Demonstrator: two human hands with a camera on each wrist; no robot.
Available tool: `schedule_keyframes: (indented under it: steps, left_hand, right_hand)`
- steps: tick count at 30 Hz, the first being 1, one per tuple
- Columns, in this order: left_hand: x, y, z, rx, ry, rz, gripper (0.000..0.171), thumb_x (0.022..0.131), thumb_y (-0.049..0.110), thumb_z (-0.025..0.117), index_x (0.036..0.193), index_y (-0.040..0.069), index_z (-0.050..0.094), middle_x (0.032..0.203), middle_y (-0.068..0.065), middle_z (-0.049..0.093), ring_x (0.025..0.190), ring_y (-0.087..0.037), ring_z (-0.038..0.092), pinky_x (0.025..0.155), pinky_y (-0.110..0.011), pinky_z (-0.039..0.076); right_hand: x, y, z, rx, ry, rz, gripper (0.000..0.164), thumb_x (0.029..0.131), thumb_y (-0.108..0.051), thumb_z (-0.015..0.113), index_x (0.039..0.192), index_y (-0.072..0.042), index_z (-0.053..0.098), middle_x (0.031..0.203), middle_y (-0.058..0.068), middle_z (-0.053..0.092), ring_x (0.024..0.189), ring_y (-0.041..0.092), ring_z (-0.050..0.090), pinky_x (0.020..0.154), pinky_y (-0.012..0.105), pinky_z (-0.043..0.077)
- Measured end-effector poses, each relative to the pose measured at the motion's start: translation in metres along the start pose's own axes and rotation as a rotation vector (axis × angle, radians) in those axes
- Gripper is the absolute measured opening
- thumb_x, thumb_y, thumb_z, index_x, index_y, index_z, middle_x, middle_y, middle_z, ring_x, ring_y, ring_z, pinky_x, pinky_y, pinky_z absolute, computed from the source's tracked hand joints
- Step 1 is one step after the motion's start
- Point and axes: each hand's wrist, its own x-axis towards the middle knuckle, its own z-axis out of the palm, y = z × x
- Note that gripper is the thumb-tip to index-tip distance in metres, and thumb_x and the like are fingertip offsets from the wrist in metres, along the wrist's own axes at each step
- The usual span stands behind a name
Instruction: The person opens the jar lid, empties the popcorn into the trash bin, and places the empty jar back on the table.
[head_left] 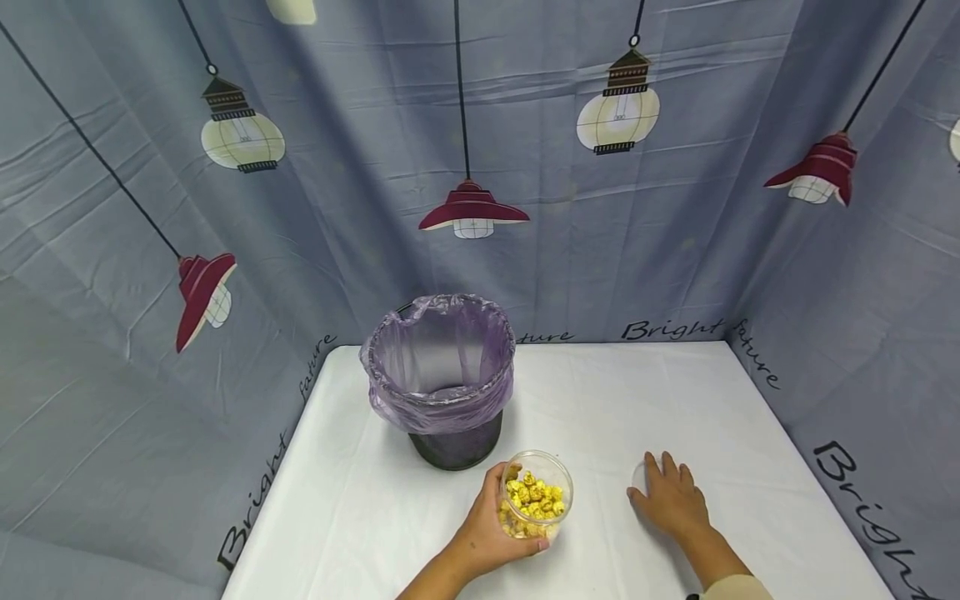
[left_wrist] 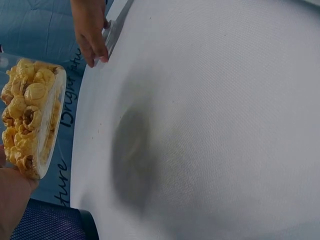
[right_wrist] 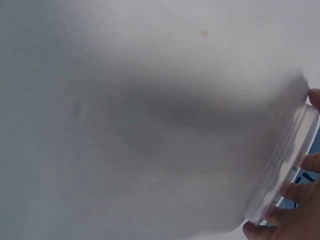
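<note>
My left hand (head_left: 483, 537) grips a clear plastic tub (head_left: 556, 472) from its left side, fingers behind and thumb in front. Yellow popcorn (head_left: 534, 497) lies inside, below the open rim. In the left wrist view, popcorn (left_wrist: 30, 105) shows through the tub's wall, and a shadow falls on the cloth below. Farther right, my right hand (head_left: 675, 498) holds a round clear lid (head_left: 639, 477) low over the table. Up close in the right wrist view, the fingers (right_wrist: 295, 190) spread across the lid (right_wrist: 280, 172) and reach its rim.
Behind the tub, to the left, stands a black mesh bin (head_left: 457, 446) lined with a purple plastic bag (head_left: 442, 408). White cloth covers the table (head_left: 615, 400). A grey-blue curtain (head_left: 360, 208) printed with lamps hangs along the back and sides.
</note>
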Motion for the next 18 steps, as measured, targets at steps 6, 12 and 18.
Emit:
schedule_keyframes:
  steps: [6,12,18]
  left_hand:
    - [0.000,0.000,0.000,-0.006,-0.008,0.015,0.109,0.066,0.042,0.091,0.150,0.031,0.023,0.151,-0.005,0.041,0.139,-0.022,0.040,0.116,-0.053,0.030]
    - [-0.004,0.003,-0.003,0.003,-0.006,0.032,0.108,0.066,0.041,0.091,0.150,0.030,0.025,0.147,-0.001,0.044,0.137,-0.020,0.042,0.116,-0.050,0.031]
    - [-0.008,0.008,-0.007,-0.012,0.017,0.045,0.107,0.066,0.038,0.092,0.150,0.028,0.025,0.149,-0.002,0.043,0.139,-0.026,0.041,0.116,-0.048,0.030]
  right_hand:
    - [-0.001,0.004,0.005,0.000,0.015,-0.024,0.086,0.094,-0.047,0.061,0.151,0.007,0.027,0.154,0.040,0.015,0.135,0.068,0.012,0.100,0.082,0.018]
    - [0.006,-0.016,-0.011,0.070,0.013,-0.020,0.089,0.096,-0.056,0.054,0.153,0.006,0.024,0.154,0.042,0.012,0.137,0.067,0.011,0.103,0.081,0.013]
    - [0.040,-0.089,-0.063,0.382,0.095,-0.088,0.085,0.100,-0.062,0.040,0.160,-0.009,0.011,0.151,0.031,0.038,0.134,0.051,0.042,0.105,0.064,0.039]
